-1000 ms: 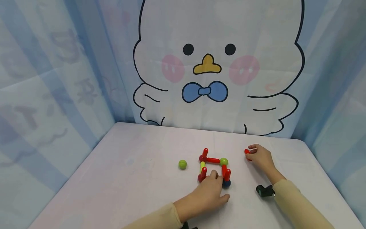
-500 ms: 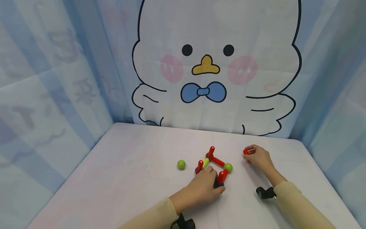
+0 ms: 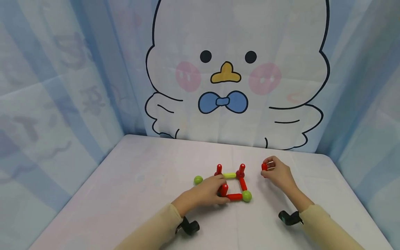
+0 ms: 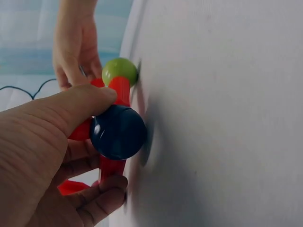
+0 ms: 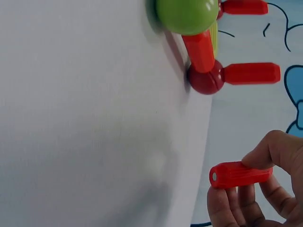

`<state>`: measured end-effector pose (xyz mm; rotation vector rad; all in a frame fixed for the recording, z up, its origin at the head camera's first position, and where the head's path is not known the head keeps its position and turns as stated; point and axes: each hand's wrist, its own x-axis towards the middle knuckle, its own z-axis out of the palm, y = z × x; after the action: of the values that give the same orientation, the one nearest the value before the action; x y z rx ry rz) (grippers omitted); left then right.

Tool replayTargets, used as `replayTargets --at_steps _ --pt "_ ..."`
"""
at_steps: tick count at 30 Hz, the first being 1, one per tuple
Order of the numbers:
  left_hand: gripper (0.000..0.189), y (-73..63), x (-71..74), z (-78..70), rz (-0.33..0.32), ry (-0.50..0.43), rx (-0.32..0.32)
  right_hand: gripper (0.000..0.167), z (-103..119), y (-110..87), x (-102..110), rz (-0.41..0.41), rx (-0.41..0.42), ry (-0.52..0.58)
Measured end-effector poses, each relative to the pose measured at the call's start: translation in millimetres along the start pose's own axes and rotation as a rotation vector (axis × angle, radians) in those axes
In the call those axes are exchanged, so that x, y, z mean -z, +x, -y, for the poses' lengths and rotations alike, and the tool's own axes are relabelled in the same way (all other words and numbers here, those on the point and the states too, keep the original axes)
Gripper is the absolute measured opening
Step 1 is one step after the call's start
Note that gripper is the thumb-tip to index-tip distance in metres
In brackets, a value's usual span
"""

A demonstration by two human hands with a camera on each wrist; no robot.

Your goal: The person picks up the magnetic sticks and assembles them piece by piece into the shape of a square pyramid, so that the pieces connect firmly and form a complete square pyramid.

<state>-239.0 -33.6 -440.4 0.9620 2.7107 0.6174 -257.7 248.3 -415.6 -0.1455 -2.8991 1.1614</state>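
Note:
A square frame of rods and balls (image 3: 234, 197) sits on the table, with a yellow-green rod (image 3: 230, 175) along its back and short red rods standing up from three corners. My left hand (image 3: 202, 191) grips its left side. In the left wrist view, the thumb lies by a dark blue ball (image 4: 118, 132), with fingers curled beneath a red rod. A green ball (image 3: 247, 196) forms the front right corner, and a dark red ball (image 5: 206, 78) the back right one. To the right, my right hand (image 3: 278, 174) pinches a loose red rod (image 5: 239, 174), apart from the frame.
A loose green ball (image 3: 198, 180) lies just behind the left hand. White cloth covers the table (image 3: 131, 194). A printed curtain (image 3: 225, 128) hangs behind its back edge. Black wrist cameras (image 3: 289, 218) ride under both forearms.
The left hand has turned the frame clockwise, bringing the yellow-green rod from the left to the back and the green corner ball to the front right. The right hand has shifted slightly left with its rod.

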Motion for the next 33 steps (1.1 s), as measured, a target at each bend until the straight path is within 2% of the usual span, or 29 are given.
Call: replayTargets --at_steps 8,19,25,33 --pt "0.038 -0.2 10.5 8.4 0.037 -0.011 0.009 0.038 22.9 -24.0 -2.9 0.006 0.103 -0.009" --pt "0.037 3.1 13.2 15.4 0.045 -0.05 0.02 0.034 44.0 -54.8 -11.4 0.114 0.187 0.063" --pt "0.035 2.4 15.1 15.1 0.04 -0.049 0.028 0.034 49.5 -60.6 -22.0 0.145 0.2 0.08" --pt "0.041 -2.3 16.0 15.3 0.044 -0.042 0.012 0.039 40.8 -64.3 -32.7 0.228 0.175 0.097"
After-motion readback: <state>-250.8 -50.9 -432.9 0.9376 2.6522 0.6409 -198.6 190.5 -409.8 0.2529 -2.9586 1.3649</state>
